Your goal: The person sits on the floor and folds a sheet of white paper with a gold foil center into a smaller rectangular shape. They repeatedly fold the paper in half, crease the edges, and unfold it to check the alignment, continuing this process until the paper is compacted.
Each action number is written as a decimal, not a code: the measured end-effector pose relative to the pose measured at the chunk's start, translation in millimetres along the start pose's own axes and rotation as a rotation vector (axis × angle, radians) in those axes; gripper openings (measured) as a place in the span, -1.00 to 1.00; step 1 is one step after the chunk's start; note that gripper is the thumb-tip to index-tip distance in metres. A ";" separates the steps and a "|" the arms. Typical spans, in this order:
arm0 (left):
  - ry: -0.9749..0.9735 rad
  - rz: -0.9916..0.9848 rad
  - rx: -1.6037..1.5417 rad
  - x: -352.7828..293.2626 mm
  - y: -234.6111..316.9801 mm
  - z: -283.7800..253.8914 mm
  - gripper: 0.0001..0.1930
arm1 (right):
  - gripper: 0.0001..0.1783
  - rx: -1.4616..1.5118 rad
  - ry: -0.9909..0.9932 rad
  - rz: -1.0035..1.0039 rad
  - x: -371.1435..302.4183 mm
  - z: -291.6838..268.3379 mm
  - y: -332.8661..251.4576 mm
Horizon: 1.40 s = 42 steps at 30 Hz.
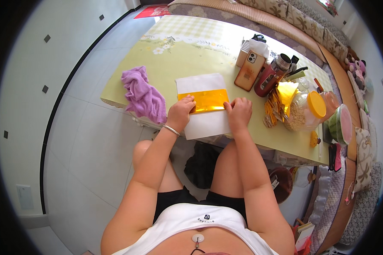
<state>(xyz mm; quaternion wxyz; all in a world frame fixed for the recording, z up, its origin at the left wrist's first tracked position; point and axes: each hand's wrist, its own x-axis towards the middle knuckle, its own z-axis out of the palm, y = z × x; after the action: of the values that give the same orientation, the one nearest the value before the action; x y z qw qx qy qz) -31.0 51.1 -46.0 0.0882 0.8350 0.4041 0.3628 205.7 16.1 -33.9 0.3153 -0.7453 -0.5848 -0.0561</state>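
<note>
A shiny gold foil sheet lies crosswise over a white sheet of paper at the table's near edge. My left hand is closed at the foil's left end, thumb and curled fingers against it. At the right end, my right hand has its thumb on the foil's lower corner, with the fingers bent. The paper shows above and below the gold strip, and its lower part reaches past the table edge toward my lap. Whether the fingers also grip the paper is hidden.
A purple cloth lies left on the table. To the right stand a phone, a dark red flask, folded gold foil pieces, a yellow-lidded jar and a watermelon-patterned container. A sofa runs behind.
</note>
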 end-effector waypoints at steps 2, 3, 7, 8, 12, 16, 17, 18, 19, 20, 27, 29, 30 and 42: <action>-0.091 -0.061 -0.052 -1.3 -5.7 0.5 -0.72 | -0.69 -0.046 -0.115 0.047 5.1 -9.2 -7.3; -0.150 -0.037 0.001 1.2 0.9 -1.7 -0.65 | -0.68 -0.075 -0.171 0.077 6.6 -14.8 -8.8; -0.359 0.066 0.229 -4.9 32.3 -11.6 -0.26 | -0.56 -0.176 0.042 -0.393 -5.8 9.7 0.5; -0.405 0.093 0.289 -6.4 35.9 -12.5 -0.15 | -0.51 -0.128 -0.036 -0.501 -12.5 15.2 0.0; -0.502 0.044 0.387 -16.7 35.1 -20.7 0.00 | -0.18 0.054 -0.541 -0.552 -39.7 -9.8 -19.9; -0.477 -0.162 0.474 -33.1 32.0 -29.9 0.06 | -0.12 -0.085 -0.567 -0.487 -27.3 -32.6 13.6; -0.472 -0.219 0.479 -33.3 30.4 -35.5 0.05 | -0.13 -0.101 -0.570 -0.450 -23.9 -37.6 21.0; -0.466 -0.278 0.488 -33.9 28.2 -41.8 0.05 | -0.14 -0.112 -0.570 -0.414 -21.0 -42.0 27.1; -0.303 -0.265 0.516 -32.0 20.0 -40.7 -0.14 | -0.32 -0.043 -0.477 -0.397 -17.6 -39.2 36.1; -0.228 -0.265 0.428 -26.2 9.4 -39.6 -0.22 | -0.40 0.034 -0.362 -0.398 -14.4 -35.1 38.6; -0.214 -0.363 0.316 37.4 -19.7 -28.8 -0.41 | -0.56 0.966 -0.572 0.311 21.5 -7.8 -4.5; -0.318 -0.470 0.233 54.9 -24.1 -27.8 -0.50 | -0.47 0.945 -0.655 0.356 28.4 11.7 6.3; -0.370 -0.536 0.195 58.3 -28.6 -29.3 -0.54 | -0.48 0.986 -0.628 0.397 26.4 12.6 5.1; 0.223 -0.936 -0.967 14.5 13.2 -27.4 -0.94 | -0.79 1.308 -0.523 0.531 19.7 -7.7 6.7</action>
<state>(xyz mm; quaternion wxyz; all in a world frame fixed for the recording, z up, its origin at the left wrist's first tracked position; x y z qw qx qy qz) -35.6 49.1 -12.7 0.5568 0.3968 0.5218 0.5103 220.0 27.6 -21.6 0.5473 -0.5109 -0.3554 0.5595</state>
